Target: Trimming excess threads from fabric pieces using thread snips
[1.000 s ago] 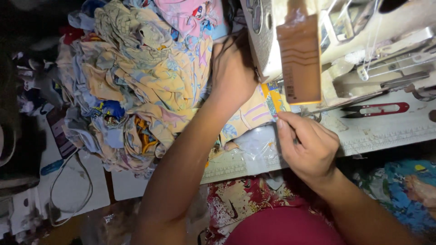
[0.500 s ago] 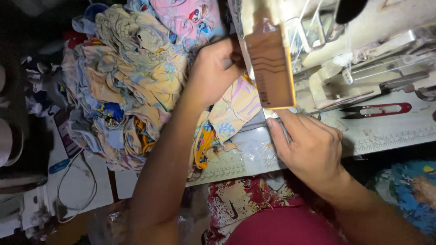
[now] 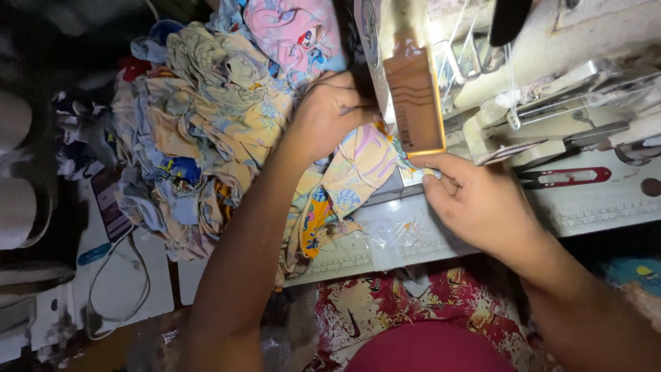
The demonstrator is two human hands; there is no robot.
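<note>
Heaped printed cloth [image 3: 206, 131] crowds sewing machine [image 3: 537, 76].

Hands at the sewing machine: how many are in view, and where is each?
2. The left hand presses the printed fabric piece beside the sewing machine; the right hand grips that piece's edge by the orange panel.

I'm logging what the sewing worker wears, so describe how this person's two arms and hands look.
Both forearms are bare in view, with no sleeves showing. The left hand and right hand wear no gloves, and I see no rings, watch or bracelets on the fingers or wrists. The upper arms fall outside the picture, so any sleeve higher up cannot be told.
</note>
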